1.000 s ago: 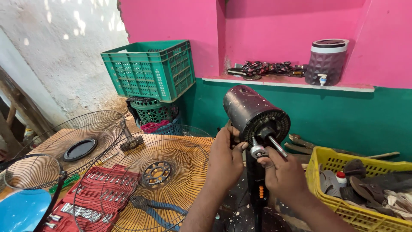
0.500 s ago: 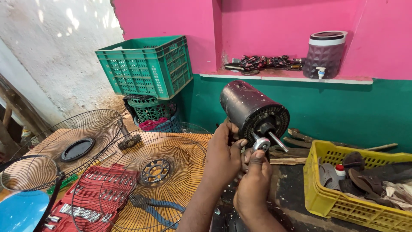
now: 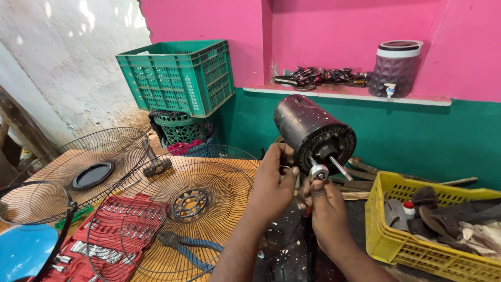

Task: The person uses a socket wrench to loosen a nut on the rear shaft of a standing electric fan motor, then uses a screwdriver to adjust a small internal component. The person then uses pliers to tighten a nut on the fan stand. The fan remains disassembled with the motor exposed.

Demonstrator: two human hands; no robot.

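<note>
Black motor housing: the fan motor (image 3: pixel 312 133) stands at the centre, tilted, its round vented face turned toward the camera, a bare metal shaft (image 3: pixel 340 168) sticking out of the middle.
Left hand: the left hand (image 3: pixel 274 185) sits just left of the fan motor, fingers curled against its lower left edge, thumb pointing up toward the face; whether it truly grips the housing cannot be told.
Right hand: the right hand (image 3: pixel 326 209) is just below the fan motor, fingers closed together around a small silver knob (image 3: pixel 319 172) held up against the face, beside the shaft.
Grilles: a wire fan guard (image 3: pixel 177 209) lies flat to the left of the fan motor on an orange top; a second guard with a black hub (image 3: pixel 94 167) lies farther left.
Pliers: blue-handled pliers (image 3: pixel 182 244) rest under the nearer guard, lower left of the fan motor.
Red tool tray: a red socket set (image 3: pixel 99 235) lies at the far lower left.
Crates: a green crate (image 3: pixel 180 75) stands behind and left of the fan motor; a yellow basket (image 3: pixel 417 245) of odds and ends sits to its right.
Shelf: a purple water cooler (image 3: pixel 395 68) stands above and right of the fan motor.
</note>
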